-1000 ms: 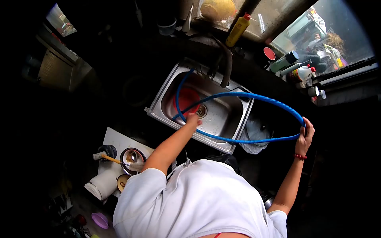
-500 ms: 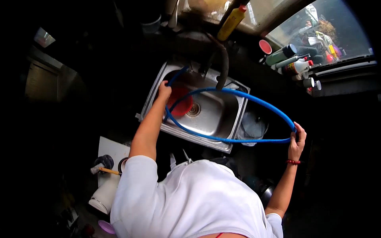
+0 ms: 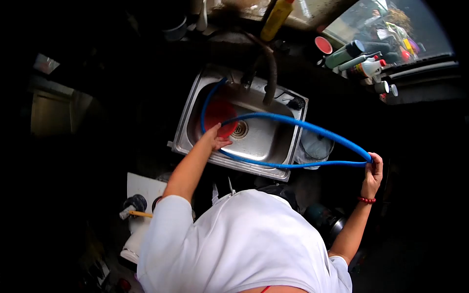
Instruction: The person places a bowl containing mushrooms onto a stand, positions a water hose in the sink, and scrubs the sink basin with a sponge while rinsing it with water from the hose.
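Observation:
A ribbed blue hose (image 3: 332,135) makes a long loop over the metal sink (image 3: 288,175). My right hand (image 3: 373,172), with a red bead bracelet at the wrist, is closed on the loop's right end, beyond the sink's edge. My left hand (image 3: 216,138) is over the sink's left front part, where the hose strands cross, thumb and fingers apart. It appears to touch the hose; the contact is partly hidden. Beneath it, a red basin (image 3: 225,110) sits in the sink beside the drain (image 3: 239,130). The hose's far end reaches the back left rim.
A curved faucet pipe (image 3: 271,73) hangs over the sink's back. A yellow bottle (image 3: 276,20) stands behind it, and several bottles (image 3: 344,54) line the window ledge. Right of the sink is a clear lid or bag (image 3: 312,146). Dark surroundings hide much.
My left hand has let go of the hose near the back left rim and moved down and right to the crossing strands. My right hand has shifted slightly right, still holding the loop.

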`<action>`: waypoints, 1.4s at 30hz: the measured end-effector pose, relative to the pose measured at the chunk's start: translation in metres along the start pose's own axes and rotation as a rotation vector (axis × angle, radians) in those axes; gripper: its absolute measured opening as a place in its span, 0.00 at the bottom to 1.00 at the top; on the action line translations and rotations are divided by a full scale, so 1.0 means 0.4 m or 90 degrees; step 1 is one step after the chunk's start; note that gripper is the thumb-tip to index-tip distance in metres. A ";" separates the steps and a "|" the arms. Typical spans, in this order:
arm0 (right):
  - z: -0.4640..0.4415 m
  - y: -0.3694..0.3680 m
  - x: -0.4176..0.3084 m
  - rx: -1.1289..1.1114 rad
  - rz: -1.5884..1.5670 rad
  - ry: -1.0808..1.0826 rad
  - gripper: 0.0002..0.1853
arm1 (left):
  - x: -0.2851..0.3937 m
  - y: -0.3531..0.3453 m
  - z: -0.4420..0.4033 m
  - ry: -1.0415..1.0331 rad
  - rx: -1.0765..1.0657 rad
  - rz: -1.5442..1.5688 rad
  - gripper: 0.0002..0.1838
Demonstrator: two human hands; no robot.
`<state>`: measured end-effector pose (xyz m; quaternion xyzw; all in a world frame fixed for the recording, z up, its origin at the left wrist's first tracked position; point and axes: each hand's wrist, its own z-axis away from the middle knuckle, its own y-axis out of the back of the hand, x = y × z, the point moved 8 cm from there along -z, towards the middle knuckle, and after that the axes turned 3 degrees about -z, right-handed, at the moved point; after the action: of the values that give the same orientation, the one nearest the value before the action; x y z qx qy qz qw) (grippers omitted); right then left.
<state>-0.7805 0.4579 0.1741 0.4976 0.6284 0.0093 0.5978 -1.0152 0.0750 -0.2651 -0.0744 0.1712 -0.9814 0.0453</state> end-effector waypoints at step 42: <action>0.141 -0.764 0.018 -0.538 0.378 0.633 0.10 | 0.367 0.153 1.217 -1.139 0.037 -0.017 0.11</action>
<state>-0.9239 0.2752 -0.0327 0.3102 0.6073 0.6397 0.3545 -1.0773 -0.1596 0.1859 -0.8128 0.0459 -0.5604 0.1524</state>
